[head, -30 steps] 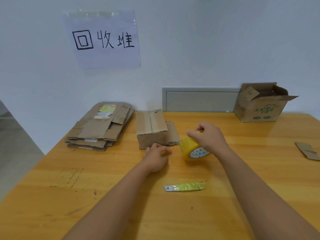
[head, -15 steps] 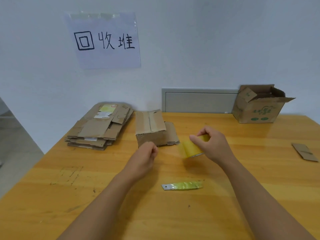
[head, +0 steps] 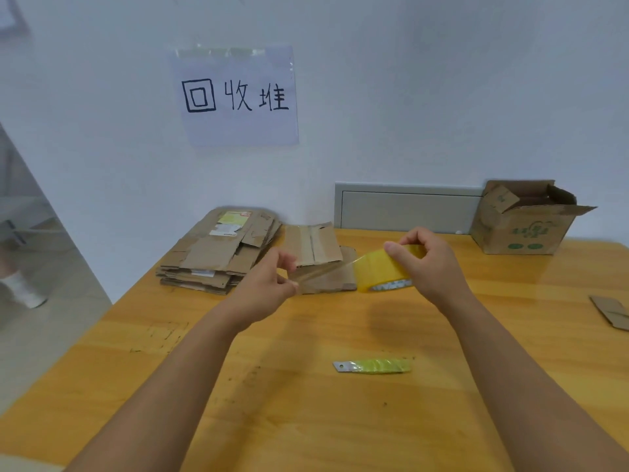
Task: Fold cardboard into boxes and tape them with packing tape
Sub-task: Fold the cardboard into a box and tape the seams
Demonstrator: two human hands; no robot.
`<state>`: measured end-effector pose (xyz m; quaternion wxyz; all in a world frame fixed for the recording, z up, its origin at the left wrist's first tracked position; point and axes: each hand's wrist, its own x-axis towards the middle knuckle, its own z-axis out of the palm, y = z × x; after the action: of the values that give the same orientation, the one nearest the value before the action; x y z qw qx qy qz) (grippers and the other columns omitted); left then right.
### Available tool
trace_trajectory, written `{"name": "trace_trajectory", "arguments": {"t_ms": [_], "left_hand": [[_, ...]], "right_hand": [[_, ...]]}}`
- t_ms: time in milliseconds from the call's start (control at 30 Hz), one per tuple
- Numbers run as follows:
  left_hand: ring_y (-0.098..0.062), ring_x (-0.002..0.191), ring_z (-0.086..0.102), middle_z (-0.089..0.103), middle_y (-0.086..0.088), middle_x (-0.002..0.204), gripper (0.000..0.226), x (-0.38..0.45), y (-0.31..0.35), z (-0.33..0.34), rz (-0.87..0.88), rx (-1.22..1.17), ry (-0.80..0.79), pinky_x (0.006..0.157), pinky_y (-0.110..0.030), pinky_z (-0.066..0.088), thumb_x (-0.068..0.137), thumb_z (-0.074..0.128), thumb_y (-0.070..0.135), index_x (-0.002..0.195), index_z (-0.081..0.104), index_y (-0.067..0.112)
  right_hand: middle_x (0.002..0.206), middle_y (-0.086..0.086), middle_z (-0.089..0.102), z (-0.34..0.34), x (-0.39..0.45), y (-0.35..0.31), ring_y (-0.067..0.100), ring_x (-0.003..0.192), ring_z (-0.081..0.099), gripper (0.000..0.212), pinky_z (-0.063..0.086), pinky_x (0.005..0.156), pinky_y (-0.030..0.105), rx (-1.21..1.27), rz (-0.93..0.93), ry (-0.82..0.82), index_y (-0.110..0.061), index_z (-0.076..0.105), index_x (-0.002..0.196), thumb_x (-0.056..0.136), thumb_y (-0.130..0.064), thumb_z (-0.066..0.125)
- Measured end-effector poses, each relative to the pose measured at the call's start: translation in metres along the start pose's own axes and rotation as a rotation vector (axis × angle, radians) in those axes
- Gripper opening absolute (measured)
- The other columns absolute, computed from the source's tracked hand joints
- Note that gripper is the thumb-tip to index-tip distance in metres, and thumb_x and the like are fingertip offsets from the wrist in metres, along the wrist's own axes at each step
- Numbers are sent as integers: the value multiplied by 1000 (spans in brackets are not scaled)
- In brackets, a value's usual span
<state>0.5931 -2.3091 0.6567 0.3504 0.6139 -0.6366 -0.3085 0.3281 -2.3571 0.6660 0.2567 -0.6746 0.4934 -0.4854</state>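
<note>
Closest to the camera is a little blade with a green wrapped handle [head: 373,365] lying flat on the wooden surface [head: 306,420], well in front of the tape roll. Judging by looks it's light and thin, so you'd want to pick it up by the wrapped end, not the bare metal tip.

Next out, both hands are up off the surface. The right hand [head: 429,264] has its grip clamped around the yellow packing tape roll [head: 383,269], thumb over the top of the rim. The left hand [head: 272,287] has its grip pinched together on the free end of the tape strip [head: 323,272], which stretches see-through between that hand and the roll's left side. That strip is going to be the fiddly bit imo: floppy, sticky on one face, and it'll fold onto itself if it goes slack. Best to hold it by the very end and keep it taut. The roll itself looks stiff and light, easy to hold by the rim.

Right behind the roll sits the small folded box [head: 315,247], with a seam running down its top. Cardboard that thin probably dents if you press hard.

Left of that box, further from the roll, there's a stack of flattened cardboard [head: 218,253]. Far right of the roll, against the wall, an open box [head: 524,219] stands with its flaps up.
</note>
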Motion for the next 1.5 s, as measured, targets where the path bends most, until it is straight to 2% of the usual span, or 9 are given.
{"name": "trace_trajectory", "arguments": {"t_ms": [133,267,500,633,767,900,1100,1267,1500], "left_hand": [[-29,98,63,65,-1,106,7,-2,-5,-1,-103,-146,39,93,-45,53,94,63,12,98,65,17],[-24,96,60,64,0,104,8,0,-6,2,-128,-240,107,98,-48,51,95,63,14,96,68,20],[-21,91,61,64,-8,96,19,14,-9,5,-152,-377,180,90,-37,55,97,58,5,104,62,22],[-19,86,62,66,-9,93,7,26,-17,5,-221,-469,222,76,-29,53,94,64,9,100,65,6],[-17,90,63,66,-4,93,9,37,-24,8,-252,-525,252,82,-30,54,96,64,14,97,68,7],[-19,87,61,64,-5,90,5,49,-32,9,-249,-506,279,85,-32,56,94,65,12,96,69,9],[-20,86,65,67,-12,100,23,69,-39,11,-290,-484,303,85,-34,57,88,74,14,103,58,20],[-20,82,64,64,-11,99,34,80,-42,8,-335,-460,325,86,-40,57,85,78,15,107,53,14],[-18,84,60,60,-11,107,36,90,-49,8,-360,-405,325,71,-28,50,86,76,12,111,50,14]], "right_hand": [[76,-3,52,0,-1,-4,10,68,47,21,36,57,24,-44,-7,-23,-18,56,82,90,-32,70],[73,-4,52,2,2,-6,9,65,46,23,36,56,24,-40,10,-23,-15,58,84,89,-33,70],[73,-4,53,11,16,-5,10,66,47,28,37,57,26,-80,43,1,-12,59,85,90,-38,69],[73,-3,52,16,28,-2,12,66,46,27,37,57,27,-161,41,-23,-16,58,85,91,-41,66],[75,-2,53,23,40,4,14,67,47,30,41,60,35,-294,45,-76,-18,58,92,94,-47,59],[73,-4,53,29,52,12,14,66,47,30,37,58,31,-396,25,-83,-19,56,91,94,-49,58],[79,-10,51,37,72,12,15,82,51,28,41,74,34,-602,37,-126,-23,54,97,95,-51,54],[84,-6,54,44,83,6,18,85,53,26,46,83,39,-707,42,-173,-22,53,100,94,-48,53],[93,-3,59,60,89,12,19,89,52,36,40,90,39,-797,33,-192,-19,58,115,94,-47,50]]}}
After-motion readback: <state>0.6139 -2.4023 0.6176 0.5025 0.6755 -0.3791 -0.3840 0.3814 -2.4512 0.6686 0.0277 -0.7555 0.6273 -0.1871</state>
